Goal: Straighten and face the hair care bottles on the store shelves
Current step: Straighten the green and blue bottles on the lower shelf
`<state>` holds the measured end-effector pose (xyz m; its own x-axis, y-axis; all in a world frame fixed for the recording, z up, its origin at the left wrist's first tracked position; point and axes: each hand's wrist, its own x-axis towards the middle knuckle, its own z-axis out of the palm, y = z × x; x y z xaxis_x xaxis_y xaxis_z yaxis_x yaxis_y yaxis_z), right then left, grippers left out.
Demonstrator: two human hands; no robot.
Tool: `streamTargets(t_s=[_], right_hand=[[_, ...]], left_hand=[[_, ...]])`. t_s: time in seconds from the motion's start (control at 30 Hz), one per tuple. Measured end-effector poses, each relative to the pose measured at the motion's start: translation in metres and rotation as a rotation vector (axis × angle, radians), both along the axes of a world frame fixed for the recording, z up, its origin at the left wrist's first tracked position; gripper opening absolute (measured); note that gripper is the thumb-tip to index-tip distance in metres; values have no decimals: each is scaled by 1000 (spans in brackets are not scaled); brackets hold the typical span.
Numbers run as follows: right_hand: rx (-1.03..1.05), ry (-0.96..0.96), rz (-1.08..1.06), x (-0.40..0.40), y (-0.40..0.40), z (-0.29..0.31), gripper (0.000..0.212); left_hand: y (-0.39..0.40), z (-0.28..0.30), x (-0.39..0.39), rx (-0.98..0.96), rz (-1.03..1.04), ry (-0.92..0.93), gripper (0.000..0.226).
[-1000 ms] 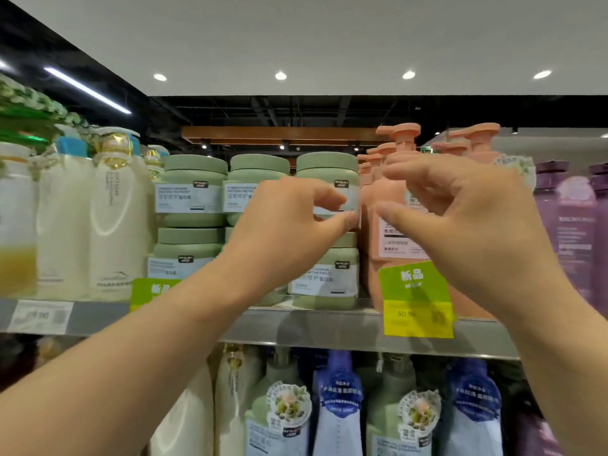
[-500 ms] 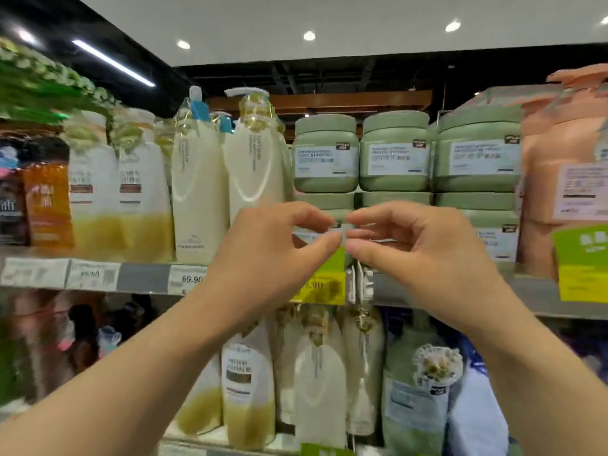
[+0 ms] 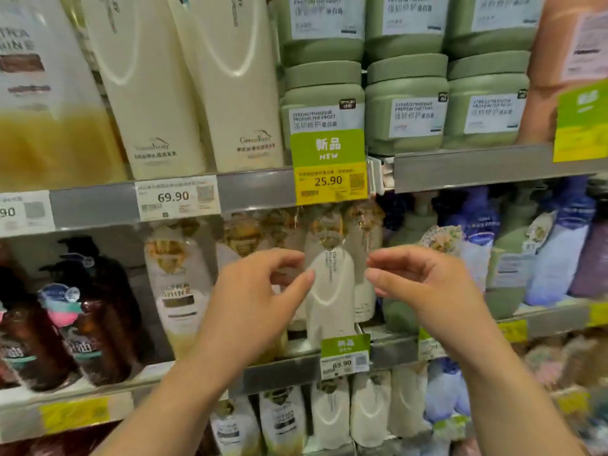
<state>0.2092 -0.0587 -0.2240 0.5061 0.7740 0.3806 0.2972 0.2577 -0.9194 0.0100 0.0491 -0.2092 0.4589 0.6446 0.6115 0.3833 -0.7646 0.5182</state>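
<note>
Down comes the view from the top shelf, and both hands have dropped with it, from the green jars (image 3: 406, 113) to the row beneath. The left hand (image 3: 253, 304) and the right hand (image 3: 424, 287) now hover in front of a cream pump bottle (image 3: 330, 291) standing on the middle shelf (image 3: 391, 350), one hand on each side of it. On each hand the fingers are curled, thumb and forefinger drawn near each other as if pinching, yet nothing can be seen between them; whether they touch the bottle cannot be told. Its pump head is blurred and partly lost behind a yellow price tag (image 3: 330, 182) reading 25.90, hung from the upper shelf rail (image 3: 256, 189). Its lower left side is hidden by the left hand. Neighbouring cream bottles crowd just beside it, their labels smeared. To the left stand dark brown bottles (image 3: 98, 324), to the right green and lilac ones (image 3: 556, 258), all soft with blur. Above, tall ivory bottles (image 3: 237, 87) are cut off at the frame's top. Below, a white tag (image 3: 343, 365) reads 69.90, and the lowest row is only half visible behind the forearms.
</note>
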Motion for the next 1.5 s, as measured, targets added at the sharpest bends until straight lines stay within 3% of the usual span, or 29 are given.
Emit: streamTargets(t_s=[0.2, 0.43, 0.57, 0.7, 0.87, 0.97, 1.07, 1.17, 1.27, 1.4, 1.5], right_hand=[[-168, 35, -104, -3, 6, -43, 23], [-258, -107, -115, 13, 18, -49, 28], [-263, -145, -100, 29, 20, -45, 28], [-242, -111, -124, 59, 11, -38, 23], [-90, -19, -97, 100, -4, -26, 21], [-8, -115, -218, 118, -10, -23, 29], [-34, -335, -350, 121, -11, -18, 38], [-175, -485, -286, 119, -4, -14, 67], [-281, -531, -209, 119, 8, -9, 80], [-297, -609, -248, 118, 15, -5, 83], [-286, -687, -282, 115, 10, -1, 69]], left_hand=[[-1, -43, 20, 36, 160, 135, 60], [4, -51, 42, -62, 168, 82, 76], [-9, -50, 58, -51, 193, -9, 71], [-28, -44, 75, 114, 267, -153, 44], [-41, -43, 111, 106, 107, -144, 35], [-45, -48, 138, 15, 62, -68, 52], [-44, -48, 165, -23, 37, -2, 68], [-41, -46, 184, -46, 56, 49, 75], [-38, -47, 193, -60, 94, 60, 76], [-34, -48, 192, -86, 145, 28, 75], [-33, -48, 187, -118, 114, -6, 73]])
